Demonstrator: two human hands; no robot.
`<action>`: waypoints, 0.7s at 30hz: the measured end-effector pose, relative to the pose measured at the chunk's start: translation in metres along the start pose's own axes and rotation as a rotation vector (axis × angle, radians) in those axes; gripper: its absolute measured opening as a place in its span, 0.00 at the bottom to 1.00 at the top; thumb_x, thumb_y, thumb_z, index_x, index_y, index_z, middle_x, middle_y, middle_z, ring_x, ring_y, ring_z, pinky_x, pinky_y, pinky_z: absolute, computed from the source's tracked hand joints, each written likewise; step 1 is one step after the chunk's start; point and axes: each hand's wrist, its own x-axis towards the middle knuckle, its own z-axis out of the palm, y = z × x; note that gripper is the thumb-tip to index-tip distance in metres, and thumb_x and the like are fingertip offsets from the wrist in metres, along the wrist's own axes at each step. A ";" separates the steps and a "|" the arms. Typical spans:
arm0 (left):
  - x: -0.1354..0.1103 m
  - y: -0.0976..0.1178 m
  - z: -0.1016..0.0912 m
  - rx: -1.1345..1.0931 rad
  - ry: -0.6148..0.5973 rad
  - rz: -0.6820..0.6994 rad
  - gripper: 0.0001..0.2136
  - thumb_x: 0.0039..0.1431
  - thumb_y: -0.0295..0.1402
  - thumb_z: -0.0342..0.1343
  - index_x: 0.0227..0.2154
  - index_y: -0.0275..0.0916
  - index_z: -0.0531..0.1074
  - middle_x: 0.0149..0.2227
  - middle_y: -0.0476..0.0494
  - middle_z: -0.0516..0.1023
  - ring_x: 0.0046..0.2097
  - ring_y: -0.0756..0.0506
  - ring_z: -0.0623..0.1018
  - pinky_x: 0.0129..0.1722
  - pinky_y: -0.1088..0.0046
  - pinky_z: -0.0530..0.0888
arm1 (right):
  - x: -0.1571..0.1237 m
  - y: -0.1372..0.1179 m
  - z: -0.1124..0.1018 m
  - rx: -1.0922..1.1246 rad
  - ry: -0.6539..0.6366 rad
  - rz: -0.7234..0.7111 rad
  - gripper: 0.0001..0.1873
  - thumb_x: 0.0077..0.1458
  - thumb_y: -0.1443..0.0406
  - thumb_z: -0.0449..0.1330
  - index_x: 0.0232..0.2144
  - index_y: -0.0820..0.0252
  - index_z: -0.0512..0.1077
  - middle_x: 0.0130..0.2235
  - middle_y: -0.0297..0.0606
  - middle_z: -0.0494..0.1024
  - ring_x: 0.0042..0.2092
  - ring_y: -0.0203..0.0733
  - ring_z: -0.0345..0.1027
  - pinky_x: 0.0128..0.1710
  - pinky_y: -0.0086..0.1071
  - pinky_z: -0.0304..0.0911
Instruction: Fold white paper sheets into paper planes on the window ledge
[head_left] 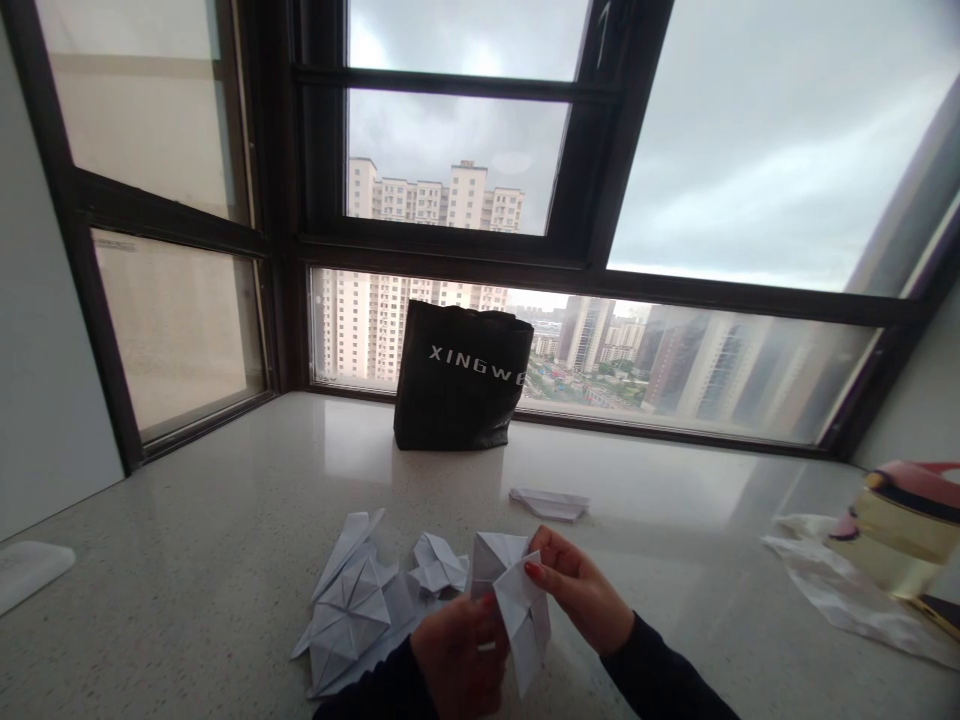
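Note:
Between my two hands is a white folded-paper piece [519, 598] with several creased flaps. My left hand [463, 650] grips its lower left side, fingers closed, the thumb near the middle of the paper. My right hand [581, 585] pinches the upper right flap between thumb and fingers. Left of my hands lies a larger white folded-paper form [351, 612] with creases meeting at a centre, on top of more folded paper. A smaller folded-paper piece [437, 563] rests just beyond my left hand. Farther off lies a flat folded-paper strip [551, 503].
A black bag [461, 380] with white lettering stands by the window on the speckled counter [225, 520]. At the right are a pink-lidded container [904, 525] and a crumpled white tissue [832, 585]. A white object [34, 570] lies at the left edge.

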 end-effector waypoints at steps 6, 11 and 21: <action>0.001 0.013 0.009 -0.136 0.122 0.018 0.20 0.45 0.48 0.51 0.33 0.34 0.69 0.23 0.50 0.70 0.17 0.56 0.64 0.17 0.81 0.57 | -0.003 -0.008 0.000 0.020 -0.074 0.044 0.14 0.37 0.63 0.64 0.19 0.61 0.60 0.22 0.30 0.68 0.24 0.32 0.59 0.24 0.26 0.52; 0.007 0.011 -0.002 -0.002 0.287 0.218 0.17 0.36 0.34 0.60 0.32 0.31 0.69 0.24 0.48 0.71 0.21 0.55 0.67 0.21 0.82 0.61 | -0.005 -0.012 0.001 0.095 -0.129 0.078 0.12 0.34 0.66 0.65 0.19 0.61 0.64 0.37 0.38 0.70 0.37 0.40 0.63 0.35 0.32 0.55; 0.008 -0.006 -0.012 0.722 0.320 0.483 0.31 0.44 0.40 0.52 0.51 0.37 0.48 0.29 0.47 0.67 0.25 0.49 0.69 0.18 0.76 0.68 | 0.003 -0.008 -0.016 0.033 0.280 -0.031 0.13 0.36 0.60 0.63 0.22 0.59 0.63 0.21 0.28 0.67 0.21 0.30 0.57 0.20 0.24 0.52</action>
